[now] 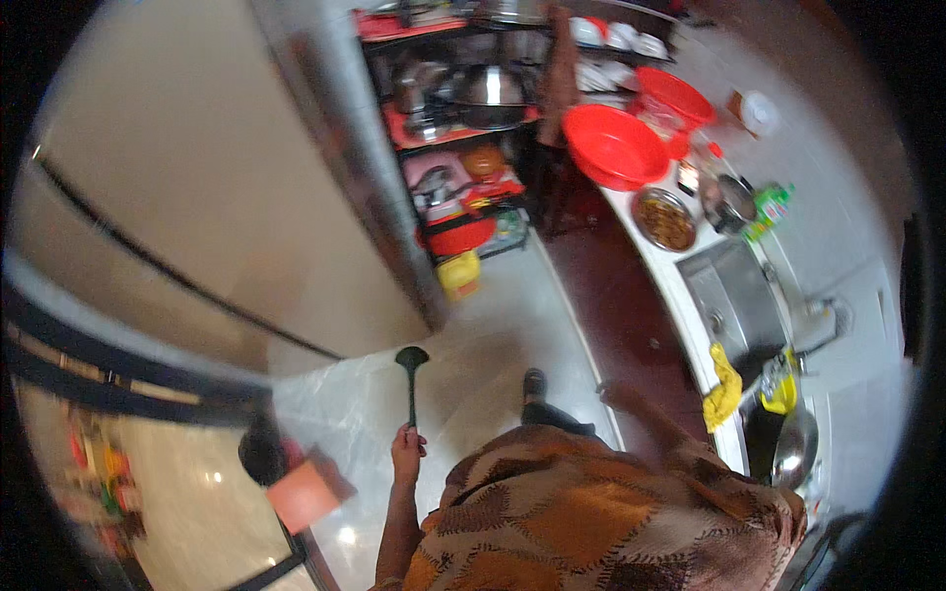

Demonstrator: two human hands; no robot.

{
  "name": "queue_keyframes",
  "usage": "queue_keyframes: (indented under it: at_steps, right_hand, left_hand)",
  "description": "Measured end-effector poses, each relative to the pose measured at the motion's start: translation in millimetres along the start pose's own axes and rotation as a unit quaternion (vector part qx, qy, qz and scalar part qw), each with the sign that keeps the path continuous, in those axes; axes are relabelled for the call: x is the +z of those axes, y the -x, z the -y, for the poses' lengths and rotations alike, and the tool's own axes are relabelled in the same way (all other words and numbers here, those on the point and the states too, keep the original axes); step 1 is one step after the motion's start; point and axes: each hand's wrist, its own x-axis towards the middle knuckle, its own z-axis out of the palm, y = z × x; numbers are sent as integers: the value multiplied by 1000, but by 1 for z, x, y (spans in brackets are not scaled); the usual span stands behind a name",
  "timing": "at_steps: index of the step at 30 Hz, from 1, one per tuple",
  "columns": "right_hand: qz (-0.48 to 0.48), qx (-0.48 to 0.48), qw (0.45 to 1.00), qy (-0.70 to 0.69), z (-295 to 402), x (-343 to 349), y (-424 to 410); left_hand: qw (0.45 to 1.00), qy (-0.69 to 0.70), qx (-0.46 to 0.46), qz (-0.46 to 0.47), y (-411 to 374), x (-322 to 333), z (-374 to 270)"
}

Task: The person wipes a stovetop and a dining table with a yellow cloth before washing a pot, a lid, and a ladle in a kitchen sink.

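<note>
My left hand (409, 452) grips the handle of a black ladle (412, 388), which points away from me over the pale tiled floor (332, 414). My right hand (621, 397) hangs low beside the dark red cabinet fronts (628, 310). It is blurred, and no object shows in it; how its fingers are set is unclear. To its right, a yellow cloth (721, 391) drapes over the counter edge by the steel sink (732, 295).
A metal bowl of brown food (664, 221), a red plastic basin (617, 148) and a green bottle (768, 212) stand on the white counter. Ahead is a rack with steel pots (491, 92). An orange-pink box-like thing (303, 496) is at lower left, near a doorway.
</note>
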Motion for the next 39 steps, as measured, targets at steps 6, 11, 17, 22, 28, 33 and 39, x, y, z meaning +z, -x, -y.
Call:
queue_keyframes:
  at_steps: [6,11,17,22,28,33,39]
  right_hand:
    - [-150,74,972,-164,-32,-43,-21]
    - [-223,92,914,-326,-21,-160,-62]
    - [-386,231,625,-638,-44,-225,-104]
    - [-346,217,497,-766,-93,-243,-127]
    - [-476,299,691,-455,-113,-226,-166]
    - [-563,273,380,-681,-57,-278,-232]
    - [-613,388,356,-589,-52,-277,-212]
  left_hand:
    - [993,-102,67,-1,-106,94,-71]
    - [1000,1,31,0,-210,153,-112]
    - [999,15,29,-7,-336,220,-170]
    - [995,91,24,-27,-458,256,-177]
    - [993,100,-55,-28,-609,263,-179]
    - [992,50,-111,-25,-692,237,-189]
    - [985,-5,-169,23,-738,251,-180]
